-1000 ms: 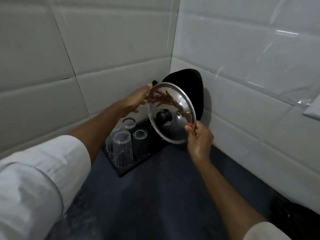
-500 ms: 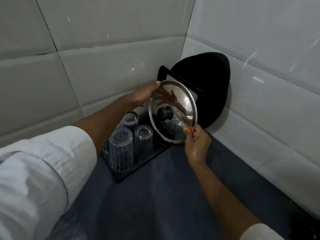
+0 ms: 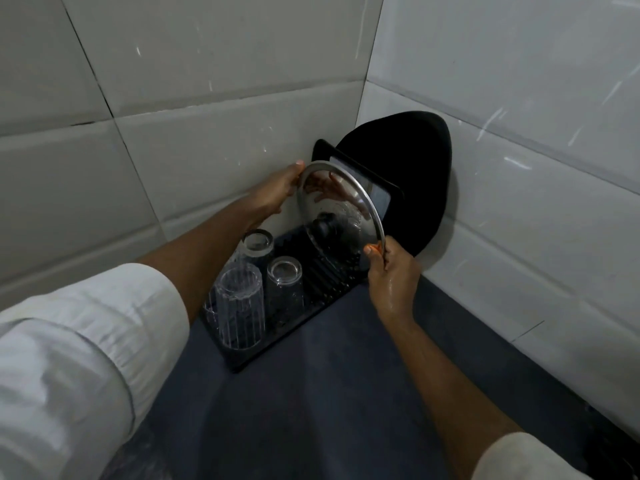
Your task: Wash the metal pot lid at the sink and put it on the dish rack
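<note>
Black ribbed plastic dish rack (image 3: 313, 315) holds three upturned clear glasses (image 3: 240, 304). Left hand (image 3: 275, 194) and right hand (image 3: 393, 271) both pinch round metal pot lid (image 3: 349, 216) rim, upright over rack.

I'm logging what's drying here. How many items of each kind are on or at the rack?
Upturned clear glasses: 3
Metal pot lid, held in both hands: 1
Black pieces leaning behind the lid: 2
Total: 6

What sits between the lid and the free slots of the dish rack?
Nothing visible. The pot lid, held by both hands, hangs over the rack's bare ribbed end; the upturned glasses stand at the rack's near-left end.
</note>
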